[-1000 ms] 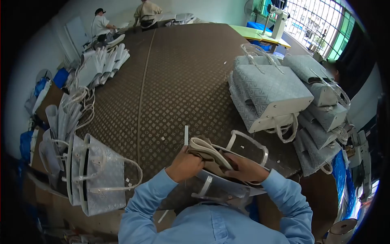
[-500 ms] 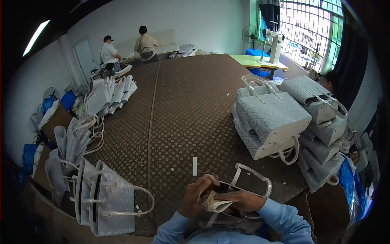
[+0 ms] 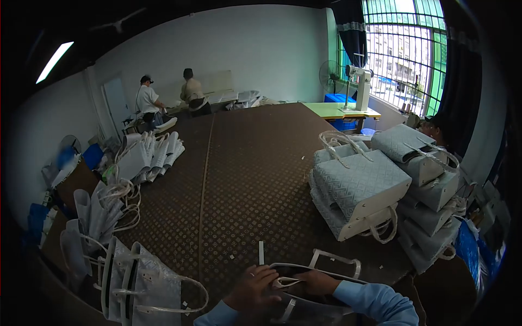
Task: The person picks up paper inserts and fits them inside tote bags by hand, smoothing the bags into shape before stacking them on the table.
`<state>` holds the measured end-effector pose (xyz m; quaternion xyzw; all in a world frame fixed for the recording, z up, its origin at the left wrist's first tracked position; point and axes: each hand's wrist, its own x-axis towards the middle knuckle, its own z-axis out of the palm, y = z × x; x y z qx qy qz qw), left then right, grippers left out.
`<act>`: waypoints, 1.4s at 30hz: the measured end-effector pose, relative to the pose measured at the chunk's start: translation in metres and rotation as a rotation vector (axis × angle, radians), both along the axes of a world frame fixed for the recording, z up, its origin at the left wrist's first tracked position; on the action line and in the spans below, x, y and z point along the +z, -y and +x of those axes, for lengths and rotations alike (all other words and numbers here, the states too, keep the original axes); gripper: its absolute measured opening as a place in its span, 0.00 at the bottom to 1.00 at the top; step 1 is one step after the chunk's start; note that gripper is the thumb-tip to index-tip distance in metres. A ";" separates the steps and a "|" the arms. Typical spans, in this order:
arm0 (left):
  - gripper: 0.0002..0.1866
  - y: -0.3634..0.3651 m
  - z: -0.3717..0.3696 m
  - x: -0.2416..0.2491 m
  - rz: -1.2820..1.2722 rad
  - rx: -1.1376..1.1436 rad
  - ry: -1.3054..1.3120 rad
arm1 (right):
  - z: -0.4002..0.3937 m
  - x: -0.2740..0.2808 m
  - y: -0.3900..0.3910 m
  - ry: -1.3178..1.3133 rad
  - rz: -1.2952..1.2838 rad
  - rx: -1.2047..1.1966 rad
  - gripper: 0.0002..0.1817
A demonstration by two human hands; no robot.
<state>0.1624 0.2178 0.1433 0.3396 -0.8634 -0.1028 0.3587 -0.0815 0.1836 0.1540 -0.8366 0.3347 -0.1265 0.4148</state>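
Observation:
A grey handbag (image 3: 321, 308) with white handles lies at the bottom centre, its dark mouth open in front of the person's body. My right hand (image 3: 319, 282) is closed on a pale flap at the bag's opening. Beside it on the left, my left hand (image 3: 253, 289) rests at the bag's rim with its fingers spread, near the same flap. One bag handle (image 3: 353, 267) stands out beyond the rim. A short white strip (image 3: 261, 253) lies on the brown table just past my left hand.
Grey bags are piled at the right (image 3: 359, 190). Upright bags (image 3: 149, 282) stand at the lower left, with rolled pieces (image 3: 155, 155) behind them. Two people (image 3: 147, 100) work at the back; another person is partly visible at the right. A machine (image 3: 360, 87) stands on a green table.
The view has tilted up, so the scene sits lower. My left hand has loosened from the bag's edge and its fingers have spread; my right hand stays on the flap.

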 end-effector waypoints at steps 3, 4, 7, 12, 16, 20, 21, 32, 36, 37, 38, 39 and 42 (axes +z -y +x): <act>0.30 0.005 -0.006 -0.005 -0.045 0.036 0.162 | -0.009 -0.009 -0.001 0.171 -0.127 -0.015 0.16; 0.31 0.008 -0.008 -0.006 -0.040 0.055 0.230 | -0.008 -0.007 -0.002 0.168 -0.133 -0.023 0.16; 0.32 0.010 -0.015 -0.012 0.266 0.163 0.363 | 0.003 -0.009 -0.009 -0.381 -0.107 -0.249 0.15; 0.27 0.017 -0.026 0.008 0.388 0.239 0.273 | -0.009 -0.045 0.009 -0.120 -0.034 -0.069 0.13; 0.26 0.014 -0.037 -0.011 0.416 0.340 0.120 | -0.010 -0.028 -0.002 0.132 -0.089 -0.076 0.12; 0.25 -0.001 -0.032 -0.029 0.463 0.445 -0.007 | 0.003 -0.036 -0.001 0.022 -0.067 -0.095 0.15; 0.24 -0.004 -0.031 -0.033 0.470 0.468 -0.044 | 0.008 -0.028 -0.001 -0.125 -0.064 -0.064 0.14; 0.21 -0.015 -0.023 -0.070 0.536 0.690 -0.422 | 0.035 -0.019 -0.009 -0.293 -0.022 0.079 0.15; 0.20 -0.013 -0.019 -0.072 0.546 0.757 -0.522 | 0.034 -0.032 -0.004 -0.275 -0.392 0.099 0.12; 0.19 -0.028 -0.019 -0.069 0.571 0.787 -0.539 | 0.034 -0.040 -0.011 -0.267 -0.460 0.111 0.12; 0.21 -0.031 -0.023 -0.061 0.520 0.760 -0.542 | 0.034 -0.044 -0.010 -0.246 -0.500 0.061 0.12; 0.22 -0.029 -0.028 -0.054 0.496 0.748 -0.533 | 0.033 -0.048 -0.013 -0.223 -0.510 0.018 0.13; 0.18 -0.035 -0.032 -0.044 0.537 0.705 -0.588 | 0.032 -0.004 -0.021 -0.279 -0.360 -0.121 0.14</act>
